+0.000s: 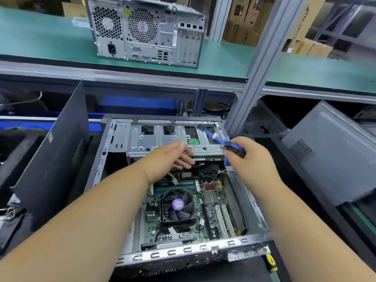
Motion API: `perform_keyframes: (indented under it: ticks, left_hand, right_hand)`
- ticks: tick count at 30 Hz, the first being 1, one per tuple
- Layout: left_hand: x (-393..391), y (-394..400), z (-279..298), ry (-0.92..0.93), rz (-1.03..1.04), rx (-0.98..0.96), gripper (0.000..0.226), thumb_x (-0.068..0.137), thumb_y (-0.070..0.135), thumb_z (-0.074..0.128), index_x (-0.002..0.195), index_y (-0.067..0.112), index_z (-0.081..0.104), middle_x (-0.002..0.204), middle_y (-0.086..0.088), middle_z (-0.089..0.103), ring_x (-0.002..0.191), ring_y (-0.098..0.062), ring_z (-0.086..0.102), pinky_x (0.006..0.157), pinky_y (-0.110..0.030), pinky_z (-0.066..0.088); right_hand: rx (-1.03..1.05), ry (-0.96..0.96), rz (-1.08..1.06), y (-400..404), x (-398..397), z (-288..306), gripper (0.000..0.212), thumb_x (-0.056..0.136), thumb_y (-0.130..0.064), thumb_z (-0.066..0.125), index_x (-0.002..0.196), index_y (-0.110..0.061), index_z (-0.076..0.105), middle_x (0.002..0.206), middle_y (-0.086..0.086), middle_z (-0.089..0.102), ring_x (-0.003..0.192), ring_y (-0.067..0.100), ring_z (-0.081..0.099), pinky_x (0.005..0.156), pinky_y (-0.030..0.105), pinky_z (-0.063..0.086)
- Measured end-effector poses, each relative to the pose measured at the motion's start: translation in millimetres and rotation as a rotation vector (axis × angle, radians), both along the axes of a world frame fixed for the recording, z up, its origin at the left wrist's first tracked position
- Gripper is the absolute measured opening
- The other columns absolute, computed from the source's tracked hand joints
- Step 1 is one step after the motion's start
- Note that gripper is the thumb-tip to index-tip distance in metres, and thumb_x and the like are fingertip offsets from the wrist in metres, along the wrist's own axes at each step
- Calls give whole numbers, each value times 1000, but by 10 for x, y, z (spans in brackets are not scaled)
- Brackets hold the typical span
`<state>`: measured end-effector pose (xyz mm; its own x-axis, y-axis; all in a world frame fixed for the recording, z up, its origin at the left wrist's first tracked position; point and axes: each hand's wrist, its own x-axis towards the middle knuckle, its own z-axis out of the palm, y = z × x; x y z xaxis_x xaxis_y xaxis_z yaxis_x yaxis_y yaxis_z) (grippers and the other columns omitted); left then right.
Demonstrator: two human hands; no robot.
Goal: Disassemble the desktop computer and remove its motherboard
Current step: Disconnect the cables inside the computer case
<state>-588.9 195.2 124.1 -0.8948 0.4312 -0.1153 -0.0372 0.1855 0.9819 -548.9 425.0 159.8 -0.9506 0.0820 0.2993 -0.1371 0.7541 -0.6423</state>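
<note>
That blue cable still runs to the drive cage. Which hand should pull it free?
Probably the right hand. It already pinches the blue cable by its dark plug, just right of the drive cage. The left hand lies open lower down, fingers toward the cage's underside, holding nothing.

PC repair/teardown workshop, green-mat bench shelf (40, 37) at 12 o'clock w/ second tower (145, 30), cardboard boxes (242, 19) at 1 o'clock, loose case panels (55, 155) at 9 and 3 o'clock

Bright, even overhead light with soft shadows; wide-angle bending at the edges, and slight motion blur throughout.
</note>
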Motion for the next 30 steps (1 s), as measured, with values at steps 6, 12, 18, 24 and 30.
perform_keyframes:
  ticks: [6, 12, 18, 24, 30]
  left_hand:
    - [32, 14, 5, 33, 12, -154, 33, 103, 30, 38, 104, 11, 65, 99, -1, 74, 95, -16, 69, 87, -24, 50]
    - [-3, 58, -77, 211, -216, -1028, 19, 93, 41, 55, 108, 34, 64, 110, 13, 62, 101, -10, 56, 89, -25, 44]
    - [-18, 178, -98, 196, -117, -1065, 20, 92, 39, 57, 112, 35, 60, 111, 10, 61, 96, -10, 55, 86, -25, 45]
    - [112, 625, -22, 235, -59, -974, 19, 91, 44, 56, 106, 35, 64, 101, 16, 60, 93, -6, 56, 81, -23, 44]
    - [224, 808, -44, 183, -7, -998, 15, 89, 46, 54, 95, 37, 64, 94, 18, 59, 78, 0, 54, 69, -24, 43]
  right_hand:
    - [-267, 5, -120, 429, 12, -31, 15, 89, -30, 60, 77, -23, 56, 54, -10, 44, 44, 4, 35, 43, 20, 35]
    - [-273, 100, -216, 860, -16, -56, 13, 90, -34, 55, 81, -24, 54, 58, -16, 50, 48, 0, 44, 48, 26, 36]
    - [-167, 3, -268, 1181, -85, -193, 18, 89, -32, 53, 77, -19, 50, 65, -13, 55, 59, 17, 51, 62, 41, 49]
    - [-92, -43, -298, 1385, -237, -367, 22, 89, -33, 51, 74, -17, 50, 66, -1, 56, 66, 27, 57, 65, 41, 47]
    - [221, -223, -292, 1589, -529, -524, 13, 87, -35, 53, 86, -23, 57, 90, 0, 62, 84, 24, 54, 79, 40, 42]
